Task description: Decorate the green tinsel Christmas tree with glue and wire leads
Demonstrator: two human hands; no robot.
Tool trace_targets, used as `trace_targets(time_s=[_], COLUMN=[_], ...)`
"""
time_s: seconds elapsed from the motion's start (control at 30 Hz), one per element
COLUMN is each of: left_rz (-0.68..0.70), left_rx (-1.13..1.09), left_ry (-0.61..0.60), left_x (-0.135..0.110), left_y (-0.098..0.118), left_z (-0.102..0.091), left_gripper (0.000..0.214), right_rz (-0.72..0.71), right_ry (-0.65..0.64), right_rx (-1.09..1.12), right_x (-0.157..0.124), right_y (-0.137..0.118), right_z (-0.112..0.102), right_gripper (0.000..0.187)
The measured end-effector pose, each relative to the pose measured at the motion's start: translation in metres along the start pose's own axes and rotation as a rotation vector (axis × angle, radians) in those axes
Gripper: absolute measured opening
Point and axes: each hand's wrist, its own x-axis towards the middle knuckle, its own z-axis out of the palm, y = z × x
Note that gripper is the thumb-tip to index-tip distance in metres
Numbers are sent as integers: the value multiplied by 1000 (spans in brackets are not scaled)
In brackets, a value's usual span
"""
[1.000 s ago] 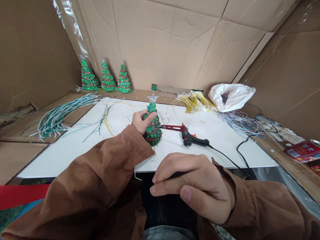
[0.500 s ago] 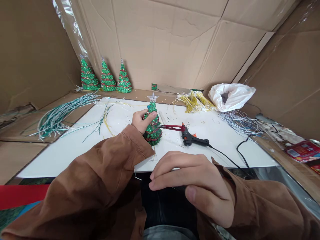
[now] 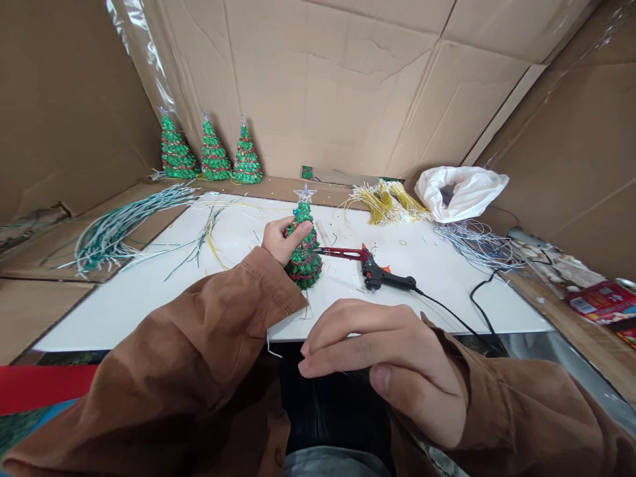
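My left hand [image 3: 281,240] is wrapped round a small green glitter Christmas tree [image 3: 304,262] with red trim and a clear star on top. The tree stands upright on the white board [image 3: 149,291]. My right hand [image 3: 382,361] hovers at the board's near edge, above my lap. Its fingers are pressed together and the thumb is drawn in under them. A hair-thin strand shows under the fingertips; I cannot make out what they pinch. Both sleeves are brown.
Red-handled snips [image 3: 340,252] and a black glue gun [image 3: 382,277] with its cord lie right of the tree. Green-white wires [image 3: 119,228], yellow wires [image 3: 385,201], grey wires [image 3: 472,242] and a white bag [image 3: 460,189] ring the board. Three finished trees [image 3: 212,154] stand against the cardboard back wall.
My right hand has shifted slightly and its thumb has drawn in under the fingers; the dark thing seen under it earlier no longer shows. My left hand and the tree have stayed put.
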Motion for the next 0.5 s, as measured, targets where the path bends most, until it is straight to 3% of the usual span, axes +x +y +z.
trace_targets(time_s=[0.23, 0.3, 0.37, 0.5], left_rz=[-3, -1, 2, 0], left_rx=[-9, -7, -6, 18], left_ry=[11, 7, 11, 16], left_x=[0, 0, 0, 0], left_y=[-3, -3, -3, -1], left_z=[0, 0, 0, 1], left_gripper=[44, 44, 44, 45], right_rz=[-14, 0, 90, 459], right_ry=[42, 106, 228, 448], right_rx=[8, -25, -96, -322], right_x=[2, 0, -1, 3], right_y=[-2, 1, 9, 32], right_z=[3, 2, -2, -15], right_gripper=[36, 33, 30, 19])
